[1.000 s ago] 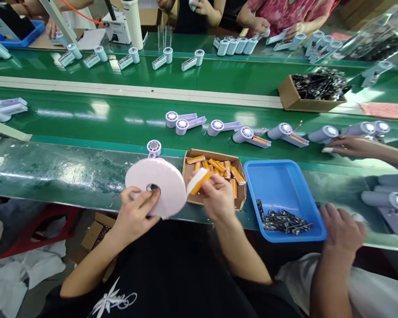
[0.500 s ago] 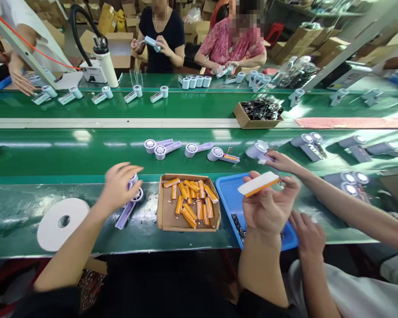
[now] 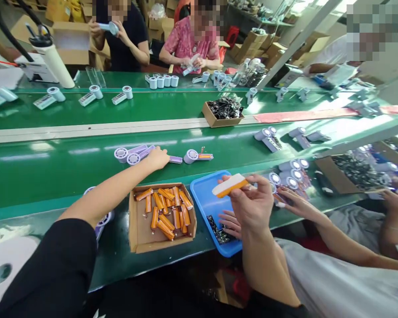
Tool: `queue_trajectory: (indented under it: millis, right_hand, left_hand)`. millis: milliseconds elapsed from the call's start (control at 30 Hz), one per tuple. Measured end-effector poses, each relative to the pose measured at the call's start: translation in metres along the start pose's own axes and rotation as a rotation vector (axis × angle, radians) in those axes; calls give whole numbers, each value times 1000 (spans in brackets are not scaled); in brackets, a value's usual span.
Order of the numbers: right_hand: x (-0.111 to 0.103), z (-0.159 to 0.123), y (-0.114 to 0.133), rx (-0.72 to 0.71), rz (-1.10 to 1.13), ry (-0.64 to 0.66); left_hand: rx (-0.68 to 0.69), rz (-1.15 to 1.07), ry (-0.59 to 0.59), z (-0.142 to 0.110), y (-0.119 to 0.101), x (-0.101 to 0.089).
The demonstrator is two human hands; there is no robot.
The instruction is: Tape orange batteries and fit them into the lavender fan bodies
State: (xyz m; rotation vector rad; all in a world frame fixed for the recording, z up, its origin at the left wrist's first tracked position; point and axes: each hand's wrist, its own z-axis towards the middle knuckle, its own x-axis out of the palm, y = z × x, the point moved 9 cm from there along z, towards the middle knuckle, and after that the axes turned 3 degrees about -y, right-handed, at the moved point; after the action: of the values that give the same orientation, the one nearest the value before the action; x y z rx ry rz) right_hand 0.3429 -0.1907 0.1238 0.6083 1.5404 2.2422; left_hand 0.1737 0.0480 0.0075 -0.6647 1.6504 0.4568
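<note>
My right hand (image 3: 254,201) pinches an orange-wrapped battery (image 3: 231,187) with a white strip along its top, held above the blue tray (image 3: 199,190). Out over the green belt, my left hand (image 3: 157,158) is closed on a purple handheld fan casing (image 3: 175,160). That casing's round head is hidden under the hand; only its handle shows. Two more fan casings (image 3: 121,154) lie just left of it. To its right is a fan casing (image 3: 191,156) with an orange battery in its handle. A cardboard box (image 3: 141,238) of orange batteries sits nearest me.
A white tape roll (image 3: 16,251) lies at the lower left, and a casing (image 3: 102,221) is partly behind my left arm. A co-worker's hand (image 3: 230,224) is over the tray's dark parts; another hand (image 3: 295,203) is near grouped fans. A box of black parts (image 3: 223,112) stands across the belt.
My left hand has reached forward and right, from above the near casings to one on the belt. My right hand still holds the battery. The view has swung right.
</note>
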Motion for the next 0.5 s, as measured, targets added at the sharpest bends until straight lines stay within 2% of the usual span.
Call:
queue_trajectory:
  millis: [167, 367, 500]
  right_hand:
    - [27, 19, -26, 81, 15, 125]
    - [61, 54, -72, 191, -64, 283]
    - [71, 72, -100, 182, -158, 299]
  left_hand:
    - [156, 27, 9, -7, -4, 1]
    - [332, 53, 66, -4, -10, 6]
    - [383, 69, 47, 6, -8, 6]
